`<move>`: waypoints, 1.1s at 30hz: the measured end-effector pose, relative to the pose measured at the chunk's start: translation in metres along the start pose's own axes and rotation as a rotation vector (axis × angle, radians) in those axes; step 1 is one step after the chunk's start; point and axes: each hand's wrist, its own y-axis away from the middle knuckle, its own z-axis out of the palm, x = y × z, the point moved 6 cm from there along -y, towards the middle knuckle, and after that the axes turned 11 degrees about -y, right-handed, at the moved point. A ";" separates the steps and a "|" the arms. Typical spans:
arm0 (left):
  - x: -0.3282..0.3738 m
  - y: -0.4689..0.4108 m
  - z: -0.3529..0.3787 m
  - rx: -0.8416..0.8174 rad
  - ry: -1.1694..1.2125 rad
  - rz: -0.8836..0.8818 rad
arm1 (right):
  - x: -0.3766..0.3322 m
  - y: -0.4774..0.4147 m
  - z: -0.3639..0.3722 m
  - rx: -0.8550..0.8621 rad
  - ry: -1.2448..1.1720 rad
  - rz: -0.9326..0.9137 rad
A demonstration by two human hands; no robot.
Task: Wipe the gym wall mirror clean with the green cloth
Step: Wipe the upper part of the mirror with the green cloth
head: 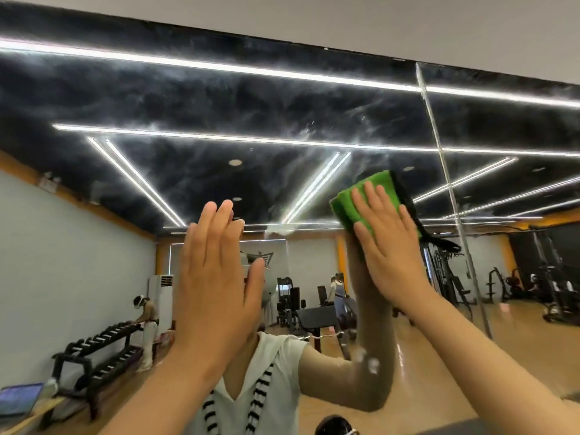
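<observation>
The wall mirror [282,114] fills the view, with hazy white smears over its upper part. A folded green cloth [348,202] with a black edge lies flat on the glass right of centre. My right hand [389,246] presses it against the mirror with straight, spread fingers. My left hand [216,277] is raised flat against the glass left of centre, fingers straight and together, holding nothing.
A vertical seam [452,196] between mirror panels runs just right of the cloth. The white wall [408,23] borders the mirror's top edge. The reflection shows a dumbbell rack [103,350], gym machines [546,287], other people and ceiling light strips.
</observation>
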 end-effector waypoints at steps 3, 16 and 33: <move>0.004 0.007 -0.002 -0.011 -0.004 -0.030 | -0.048 0.026 0.034 -0.067 0.036 -0.097; 0.001 0.035 -0.008 0.021 -0.041 0.052 | -0.052 0.044 0.039 0.007 0.121 -0.060; 0.060 -0.045 0.007 0.083 -0.084 0.023 | 0.031 0.008 -0.024 -0.230 0.063 -0.175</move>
